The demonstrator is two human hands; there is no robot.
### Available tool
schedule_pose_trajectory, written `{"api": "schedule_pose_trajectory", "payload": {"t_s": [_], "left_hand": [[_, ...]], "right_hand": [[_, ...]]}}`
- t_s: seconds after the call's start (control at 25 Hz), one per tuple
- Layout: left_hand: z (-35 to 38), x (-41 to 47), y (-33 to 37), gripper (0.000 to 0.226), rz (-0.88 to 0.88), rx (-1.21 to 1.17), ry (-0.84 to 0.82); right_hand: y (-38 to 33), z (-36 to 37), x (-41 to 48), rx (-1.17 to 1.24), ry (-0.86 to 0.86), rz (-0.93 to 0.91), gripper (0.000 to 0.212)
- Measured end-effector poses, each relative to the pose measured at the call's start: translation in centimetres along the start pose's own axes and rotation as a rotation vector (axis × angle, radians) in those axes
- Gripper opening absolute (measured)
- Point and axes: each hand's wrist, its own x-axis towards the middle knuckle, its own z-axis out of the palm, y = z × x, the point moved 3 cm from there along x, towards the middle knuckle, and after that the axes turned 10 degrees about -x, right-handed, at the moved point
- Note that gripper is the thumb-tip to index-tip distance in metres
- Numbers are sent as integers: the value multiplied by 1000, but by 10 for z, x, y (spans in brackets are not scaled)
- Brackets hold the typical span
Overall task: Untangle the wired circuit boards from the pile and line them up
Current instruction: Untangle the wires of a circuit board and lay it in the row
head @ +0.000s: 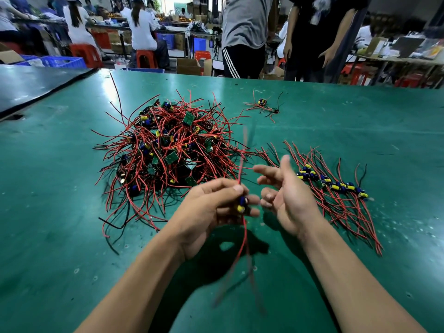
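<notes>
Head view: left hand (211,207) pinches a small red-wired circuit board (241,205).

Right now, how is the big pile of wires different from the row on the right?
The pile is a tangled heap with wires poking every way; the row lies flat, its wires running much the same way. The pile is far bigger and holds more boards than the row. Both are small boards with red and black wires, lying on the green table.
</notes>
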Motion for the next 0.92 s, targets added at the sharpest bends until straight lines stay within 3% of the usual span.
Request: {"api": "schedule_pose_trajectory", "payload": {"t_s": [0.08, 0.16, 0.24, 0.32, 0.48, 0.68, 0.8, 0.92], "left_hand": [[-3, 2, 12, 10, 155, -149, 43], [-10, 2, 22, 11, 277, -217, 115], [-14, 1, 26, 10, 320, -226, 172], [-16, 0, 25, 9, 319, -234, 199], [-19, 1, 21, 12, 286, -233, 205], [-16, 2, 15, 12, 119, -274, 107], [-10, 2, 8, 22, -53, -259, 29], [-4, 0, 1, 30, -116, -163, -50]], "right_hand": [[2, 8, -9, -299, -137, -154, 29], [7, 21, -21, -444, -313, -238, 13], [11, 30, -29, -435, -387, -263, 25], [8, 36, -31, -392, -335, -314, 26], [-1, 37, -27, -121, -248, -320, 30], [-8, 32, -27, 172, -357, -95, 18], [-12, 29, -31, 152, -474, 7, 25], [-11, 25, -31, -58, -483, 65, 23]]}}
